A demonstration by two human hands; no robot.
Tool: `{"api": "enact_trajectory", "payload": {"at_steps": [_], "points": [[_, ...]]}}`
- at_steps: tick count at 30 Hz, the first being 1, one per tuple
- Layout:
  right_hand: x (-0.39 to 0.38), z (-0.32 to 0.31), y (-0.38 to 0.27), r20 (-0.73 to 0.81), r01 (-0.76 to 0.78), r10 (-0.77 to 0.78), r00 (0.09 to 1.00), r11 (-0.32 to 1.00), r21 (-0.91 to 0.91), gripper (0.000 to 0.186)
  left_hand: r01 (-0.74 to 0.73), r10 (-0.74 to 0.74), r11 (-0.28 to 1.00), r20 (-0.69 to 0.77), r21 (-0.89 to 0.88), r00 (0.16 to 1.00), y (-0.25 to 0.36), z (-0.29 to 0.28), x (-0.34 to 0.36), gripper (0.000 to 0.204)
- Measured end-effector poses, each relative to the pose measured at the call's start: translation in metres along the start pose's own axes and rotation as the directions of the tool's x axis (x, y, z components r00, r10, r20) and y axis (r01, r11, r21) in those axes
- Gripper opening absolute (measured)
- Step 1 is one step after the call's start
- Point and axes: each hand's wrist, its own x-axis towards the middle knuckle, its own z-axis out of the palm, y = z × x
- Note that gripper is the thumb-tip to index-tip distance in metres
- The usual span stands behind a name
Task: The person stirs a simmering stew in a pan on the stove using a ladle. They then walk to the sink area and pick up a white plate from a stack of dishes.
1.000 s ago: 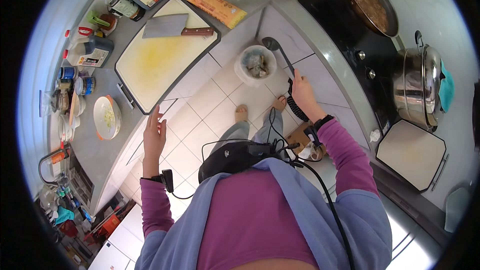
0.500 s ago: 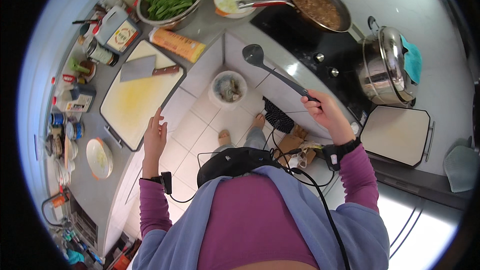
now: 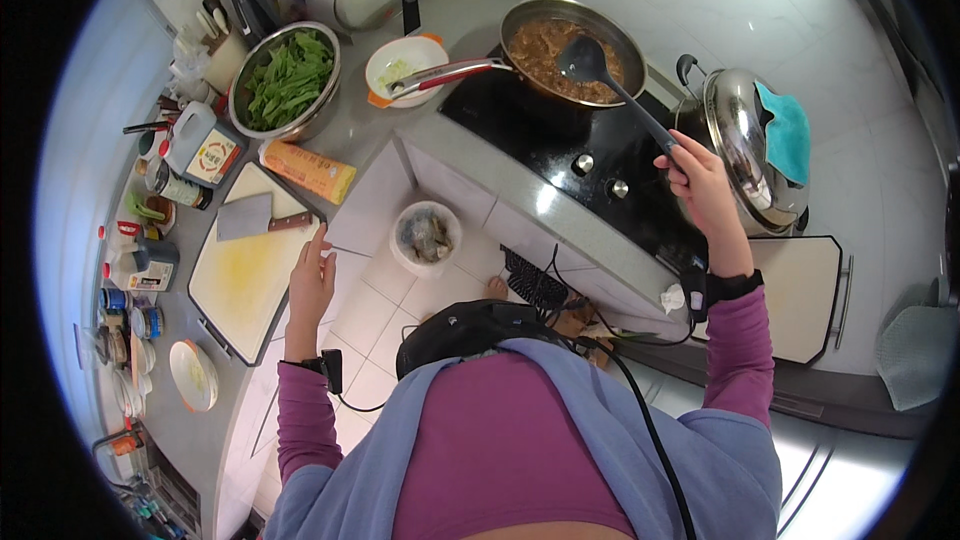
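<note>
My right hand [image 3: 703, 178] grips the handle of a black ladle [image 3: 586, 62], whose bowl is over or in the brown minced food [image 3: 545, 48] in the frying pan [image 3: 622, 28]. The pan sits on the black cooktop [image 3: 520, 145], its red and silver handle reaching left. My left hand [image 3: 312, 283] hangs free beside the cutting board [image 3: 238, 275], index finger stretched out, holding nothing. On that board lies a cleaver [image 3: 245, 219] with a wooden handle. Under the pan handle's end stands a white and orange bowl [image 3: 377, 68] with chopped pale bits.
A steel bowl of leafy greens [image 3: 292, 75] stands at the back left near bottles [image 3: 203, 145] and an orange packet [image 3: 310, 172]. To the right are a large steel pot [image 3: 735, 140] with a teal cloth and another board [image 3: 800, 290]. A waste bin [image 3: 426, 238] stands on the floor.
My right hand has carried the ladle up and forward, from in front of the cooktop to the frying pan. The view has shifted, and a glass lid now shows at the back.
</note>
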Motion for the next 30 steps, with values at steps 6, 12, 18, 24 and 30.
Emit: {"api": "enact_trajectory", "payload": {"at_steps": [6, 12, 18, 24, 30], "points": [[0.041, -0.011, 0.014, 0.122, 0.304, -0.376, 0.919, 0.476, -0.825, 0.040, -0.140, 0.139, 0.989, -0.020, -0.046, 0.990, 0.055, 0.011, 0.076, 0.050], [0.059, 0.006, 0.029, 0.315, 0.396, -0.395, 0.863, 0.144, -0.907, 0.039, -0.407, 0.425, 0.889, -0.051, 0.209, 0.904, 0.113, 0.033, 0.152, 0.054], [0.109, 0.020, 0.050, 0.342, 0.400, -0.414, 0.844, 0.060, -0.915, 0.049, -0.421, 0.477, 0.828, -0.070, 0.369, 0.876, 0.139, 0.055, 0.210, 0.056], [0.146, 0.027, 0.055, 0.311, 0.356, -0.432, 0.847, 0.026, -0.934, 0.052, -0.368, 0.407, 0.843, -0.018, 0.391, 0.913, 0.139, 0.076, 0.243, 0.057], [0.172, 0.029, 0.056, 0.266, 0.281, -0.440, 0.858, -0.032, -0.959, 0.055, -0.410, 0.412, 0.830, 0.081, 0.379, 0.908, 0.129, 0.085, 0.261, 0.057]]}}
